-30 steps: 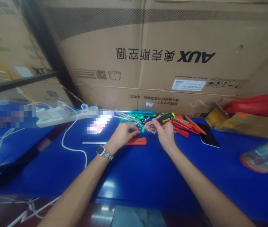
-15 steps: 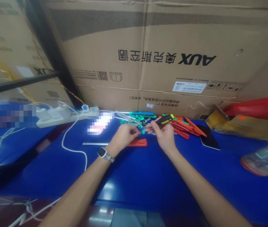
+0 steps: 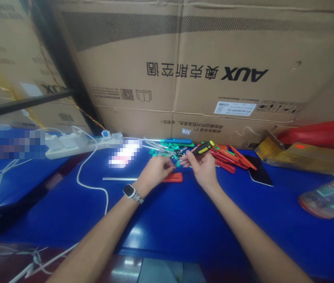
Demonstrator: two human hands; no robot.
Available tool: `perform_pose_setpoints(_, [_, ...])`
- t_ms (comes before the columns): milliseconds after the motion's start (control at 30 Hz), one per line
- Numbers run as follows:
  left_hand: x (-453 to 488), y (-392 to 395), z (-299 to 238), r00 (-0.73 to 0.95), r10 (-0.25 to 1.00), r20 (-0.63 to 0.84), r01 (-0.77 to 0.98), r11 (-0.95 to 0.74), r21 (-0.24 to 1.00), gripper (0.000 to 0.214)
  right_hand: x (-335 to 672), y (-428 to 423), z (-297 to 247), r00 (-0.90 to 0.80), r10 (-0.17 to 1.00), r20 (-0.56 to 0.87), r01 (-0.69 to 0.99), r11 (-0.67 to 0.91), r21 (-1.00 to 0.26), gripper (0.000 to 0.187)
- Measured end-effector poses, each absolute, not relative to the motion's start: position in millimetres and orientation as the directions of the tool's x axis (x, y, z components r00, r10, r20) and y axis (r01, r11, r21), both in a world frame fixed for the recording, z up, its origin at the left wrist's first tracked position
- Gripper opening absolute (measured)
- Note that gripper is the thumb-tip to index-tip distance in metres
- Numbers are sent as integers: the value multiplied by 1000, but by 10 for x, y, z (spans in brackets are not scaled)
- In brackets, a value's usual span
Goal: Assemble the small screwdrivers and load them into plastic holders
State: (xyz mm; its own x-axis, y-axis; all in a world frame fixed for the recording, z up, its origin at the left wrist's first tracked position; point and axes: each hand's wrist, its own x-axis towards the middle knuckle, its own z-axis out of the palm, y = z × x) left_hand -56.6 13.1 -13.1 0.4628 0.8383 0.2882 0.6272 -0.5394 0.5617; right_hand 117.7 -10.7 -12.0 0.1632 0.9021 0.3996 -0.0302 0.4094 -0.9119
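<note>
My right hand (image 3: 204, 169) is closed around a screwdriver (image 3: 203, 148) with a black and yellow handle. The handle points up to the right; the shaft runs down-left toward my left hand (image 3: 156, 171). That hand is pinched at the fingertips, and what it grips is too small to make out. Behind both hands lies a heap of small green and metal parts (image 3: 167, 147). Below my left hand rests a red-handled piece with a metal rod (image 3: 172, 178), partly covered by the fingers. Several red handles (image 3: 227, 158) are piled beyond my right hand.
A dark phone (image 3: 260, 173) lies at the right of the blue table (image 3: 181, 224), near a plastic jar (image 3: 327, 196). At the left are a white power strip (image 3: 75, 145), its cable (image 3: 80, 179) and a lit blurred screen (image 3: 125, 153). A large carton (image 3: 181, 51) stands behind.
The screwdriver handle has tipped slightly and shifted a little left with my right hand. My left hand stays nearly in place, still pinched. The view has moved slightly.
</note>
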Motion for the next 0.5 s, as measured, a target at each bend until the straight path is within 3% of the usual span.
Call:
perform_pose_setpoints(233, [-483,54,-133,499,808,315,609,-585,536,10,1216,-132,-63,194,883,427,4,435,-901,31])
perform_pose_setpoints(400, [-516,53,-154,610,748,263,613,-655,442,50,1288,-135,-83,173,869,463,130,446,-886,27])
perform_pose_setpoints(500, [-549,86,-189,661,724,198,608,-671,425,37,1290,-139,-119,121,872,474,183,450,-874,26])
